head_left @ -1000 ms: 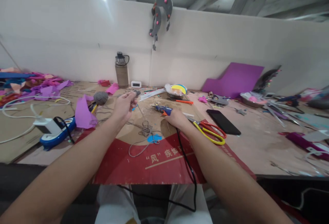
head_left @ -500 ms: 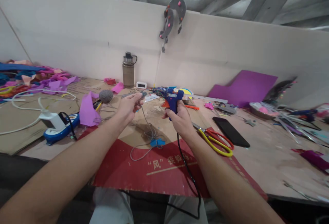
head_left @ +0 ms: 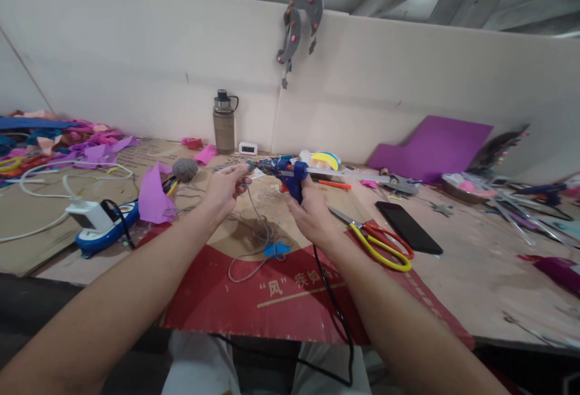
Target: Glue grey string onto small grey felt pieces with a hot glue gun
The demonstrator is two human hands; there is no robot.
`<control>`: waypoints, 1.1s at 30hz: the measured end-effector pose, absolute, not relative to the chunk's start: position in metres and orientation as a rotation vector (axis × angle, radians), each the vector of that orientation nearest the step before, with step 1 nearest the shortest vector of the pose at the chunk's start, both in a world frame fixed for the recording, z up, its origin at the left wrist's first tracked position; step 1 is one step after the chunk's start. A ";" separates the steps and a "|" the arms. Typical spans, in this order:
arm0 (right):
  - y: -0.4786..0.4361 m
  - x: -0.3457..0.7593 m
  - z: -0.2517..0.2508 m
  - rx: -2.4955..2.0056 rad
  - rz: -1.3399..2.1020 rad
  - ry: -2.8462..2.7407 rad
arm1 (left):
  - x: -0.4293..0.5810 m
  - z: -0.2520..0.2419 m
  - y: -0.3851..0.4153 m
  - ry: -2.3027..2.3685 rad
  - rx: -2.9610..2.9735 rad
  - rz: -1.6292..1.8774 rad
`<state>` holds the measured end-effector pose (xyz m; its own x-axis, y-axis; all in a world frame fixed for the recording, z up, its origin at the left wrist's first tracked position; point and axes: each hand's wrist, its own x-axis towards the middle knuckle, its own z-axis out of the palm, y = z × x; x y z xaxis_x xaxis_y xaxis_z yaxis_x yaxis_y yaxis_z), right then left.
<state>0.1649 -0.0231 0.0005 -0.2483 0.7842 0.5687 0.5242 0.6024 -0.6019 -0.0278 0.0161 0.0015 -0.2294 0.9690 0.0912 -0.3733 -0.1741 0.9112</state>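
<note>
My right hand (head_left: pixel 312 211) is wrapped round the handle of a blue hot glue gun (head_left: pixel 294 179), whose nozzle points left. A clear glue stick (head_left: pixel 338 173) sticks out of its back end. The fingertips of my left hand (head_left: pixel 229 186) pinch a small grey felt piece (head_left: pixel 249 167), mostly hidden by the fingers. The gun's nozzle is right at this piece; whether they touch I cannot tell. Grey yarn (head_left: pixel 255 209) hangs below my left hand and runs down to a loose tangle by a blue scrap (head_left: pixel 277 250) on the cardboard.
Scissors (head_left: pixel 380 244) with red and yellow handles lie beside my right forearm, near a black phone (head_left: pixel 408 226). A yarn ball (head_left: pixel 185 170), a purple felt scrap (head_left: pixel 155 195) and a blue power strip (head_left: pixel 106 229) are at left. A bottle (head_left: pixel 224 126) stands by the wall.
My right hand has moved the glue gun left, bringing its nozzle up to the grey piece. My left hand has kept its pinch and hardly moved.
</note>
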 end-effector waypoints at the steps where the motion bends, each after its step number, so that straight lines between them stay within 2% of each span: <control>1: -0.023 0.165 0.000 -1.043 0.364 -1.929 | -0.028 0.001 0.016 0.975 0.895 1.624; 33: -0.021 0.163 -0.004 -1.003 0.297 -1.930 | -0.026 0.002 0.017 0.982 1.014 1.643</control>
<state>0.1632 -0.0206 -0.0039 -0.2542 0.7463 0.6151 0.5266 0.6403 -0.5593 -0.0261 0.0166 0.0018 -0.2187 0.9592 0.1793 -0.2967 -0.2404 0.9242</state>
